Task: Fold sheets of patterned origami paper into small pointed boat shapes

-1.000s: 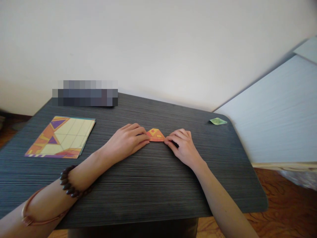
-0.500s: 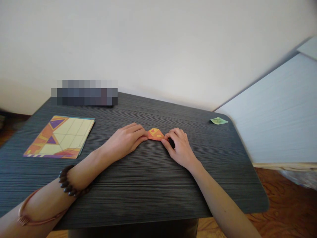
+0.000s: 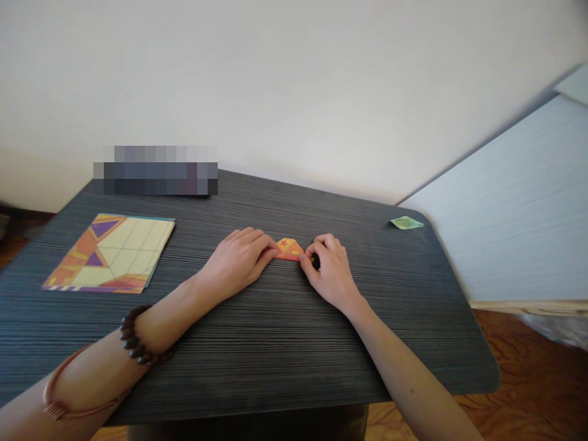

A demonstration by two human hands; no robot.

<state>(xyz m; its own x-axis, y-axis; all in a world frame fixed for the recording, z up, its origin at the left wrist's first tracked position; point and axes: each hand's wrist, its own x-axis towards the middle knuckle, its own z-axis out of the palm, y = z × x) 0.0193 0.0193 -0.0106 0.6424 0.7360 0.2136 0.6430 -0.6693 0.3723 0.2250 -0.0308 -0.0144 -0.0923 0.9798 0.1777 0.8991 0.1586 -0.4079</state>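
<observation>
Between my two hands is a small folded piece of orange and yellow paper (image 3: 288, 247) with a star printed on it, low over the dark table. My left hand (image 3: 241, 257) pinches its left end between thumb and fingers. At the right end, my right hand (image 3: 328, 266) grips it the same way, with the fingers curled. The fingertips cover both ends of the paper. A bead bracelet and a copper-coloured bangle are on my left forearm.
A stack of printed square paper sheets (image 3: 131, 251) lies on the left of the dark table (image 3: 257, 355). A folded green paper piece (image 3: 407, 223) rests near the right back corner. A blurred-out object (image 3: 156, 174) stands at the back left, by the wall (image 3: 294, 92).
My left hand has shifted slightly to the right, its forearm with it. Both hands still pinch the folded paper, whose lower edge looks slightly changed between the fingers.
</observation>
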